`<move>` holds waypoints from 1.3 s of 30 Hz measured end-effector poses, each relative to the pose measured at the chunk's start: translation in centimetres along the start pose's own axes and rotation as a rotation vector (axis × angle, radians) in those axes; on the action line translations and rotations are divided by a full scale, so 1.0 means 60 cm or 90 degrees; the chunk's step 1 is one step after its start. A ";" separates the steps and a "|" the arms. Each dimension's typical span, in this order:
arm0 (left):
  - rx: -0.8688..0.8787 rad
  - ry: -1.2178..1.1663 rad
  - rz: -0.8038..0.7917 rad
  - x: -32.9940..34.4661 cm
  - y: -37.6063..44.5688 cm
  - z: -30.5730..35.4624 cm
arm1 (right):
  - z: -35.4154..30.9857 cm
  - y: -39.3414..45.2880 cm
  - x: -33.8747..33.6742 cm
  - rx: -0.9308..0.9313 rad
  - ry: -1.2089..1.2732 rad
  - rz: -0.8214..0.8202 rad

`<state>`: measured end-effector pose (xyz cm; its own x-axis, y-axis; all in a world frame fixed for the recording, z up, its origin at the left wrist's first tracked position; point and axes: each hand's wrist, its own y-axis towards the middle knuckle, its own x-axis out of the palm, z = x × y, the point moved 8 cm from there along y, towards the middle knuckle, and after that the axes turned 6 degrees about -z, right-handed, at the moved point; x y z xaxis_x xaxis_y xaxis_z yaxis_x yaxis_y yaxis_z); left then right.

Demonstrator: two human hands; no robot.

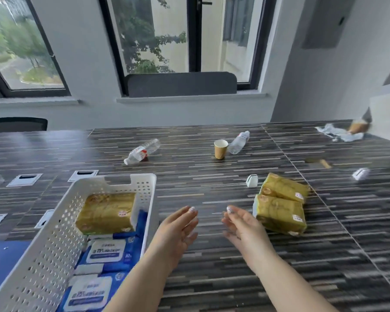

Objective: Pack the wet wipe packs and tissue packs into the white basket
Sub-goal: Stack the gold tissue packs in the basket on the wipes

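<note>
A perforated white plastic basket was set at the left of the striped laminate table. One yellow tissue pack was lodged at its far end, with blue wet wipe packs laid flat at the near end, each bearing a white label. Two further yellow tissue packs, soft-sided and rectangular, were left side by side on the table at the right, touching one another. The left hand and right hand were held above the table between basket and packs, fingers loosely extended, nothing grasped. Beyond, two clear plastic bottles were laid on their sides near an upright paper cup.
</note>
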<state>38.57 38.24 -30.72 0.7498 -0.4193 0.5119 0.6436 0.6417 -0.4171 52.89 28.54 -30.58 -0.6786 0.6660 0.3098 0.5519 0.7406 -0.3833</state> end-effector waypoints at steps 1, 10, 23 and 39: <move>-0.022 0.014 -0.004 0.032 0.011 -0.027 | -0.004 -0.001 -0.047 0.004 0.013 0.016; -0.124 0.086 0.030 0.183 0.105 -0.184 | -0.027 0.021 -0.311 0.048 0.056 0.109; -0.118 0.279 0.127 0.252 0.274 -0.244 | -0.033 0.162 -0.487 0.110 -0.092 0.148; -0.208 0.434 0.121 0.240 0.399 -0.295 | 0.011 0.287 -0.487 0.197 -0.196 0.174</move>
<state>67.49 36.19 -46.65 0.7126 -0.6910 -0.1213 0.4281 0.5652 -0.7052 81.94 21.78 -46.80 -0.6670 0.7396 -0.0902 0.5913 0.4519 -0.6679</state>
